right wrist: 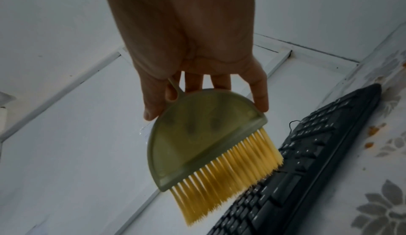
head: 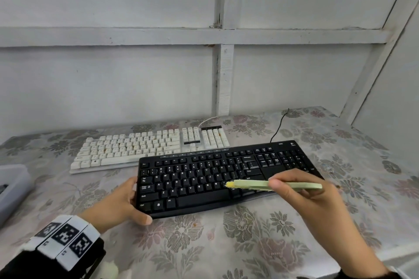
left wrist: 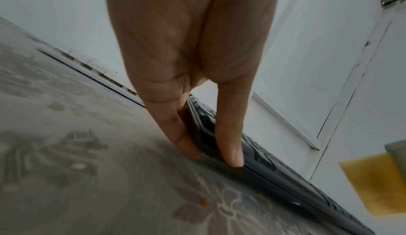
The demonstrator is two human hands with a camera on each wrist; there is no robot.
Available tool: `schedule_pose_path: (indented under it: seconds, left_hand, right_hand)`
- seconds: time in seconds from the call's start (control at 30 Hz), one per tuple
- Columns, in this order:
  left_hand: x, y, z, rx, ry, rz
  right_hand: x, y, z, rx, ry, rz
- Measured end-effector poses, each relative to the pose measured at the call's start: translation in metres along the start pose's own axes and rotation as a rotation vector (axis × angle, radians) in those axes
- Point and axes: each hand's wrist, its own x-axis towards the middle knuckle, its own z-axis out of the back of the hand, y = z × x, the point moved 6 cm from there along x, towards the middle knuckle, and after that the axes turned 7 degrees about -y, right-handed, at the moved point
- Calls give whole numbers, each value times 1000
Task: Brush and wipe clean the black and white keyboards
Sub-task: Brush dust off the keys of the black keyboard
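We work on a table (head: 249,244) under a flowered cloth, where the black keyboard (head: 204,179) lies nearest us and the white keyboard (head: 140,147) sits just behind it, near the wall and untouched. Our left hand (head: 120,201) grasps the black keyboard's left end, thumb along the front edge and fingers (left wrist: 182,134) tucked under its side, so it looks tipped up a little off the cloth. Our right hand (head: 301,195) grips a green half-round brush (right wrist: 197,134), its yellow bristles (right wrist: 228,172) just over the lower right letter keys; whether they touch we cannot tell. To brush well, we judge it best to keep the left end steady and tilted, sweep along each row towards one edge, and angle the bristles into the gaps between keys. Small orange crumbs (left wrist: 203,202) on the cloth by the front edge will want brushing away too.
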Motion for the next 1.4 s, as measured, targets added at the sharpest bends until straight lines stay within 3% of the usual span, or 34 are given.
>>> schedule_pose_path:
  seconds: [0.3,0.57,0.7,0.93,1.4]
  left_hand:
    - [-14,8,10,-21,159,76]
    - [-13,15,19,13,250,104]
    - [-12,12,20,151,194,78]
    - [-14,7,21,354,66,73]
    - [-22,-5,8,782,-41,101]
  right_hand:
    - [-19,3,-11,70,1,-34]
    - [-27,2,-18,66,123,-40]
    - [-25,-1,-7,36,103,-58]
    - [-20,-14,19,132,40,-226]
    - [-12,-38,54,197,0,-390]
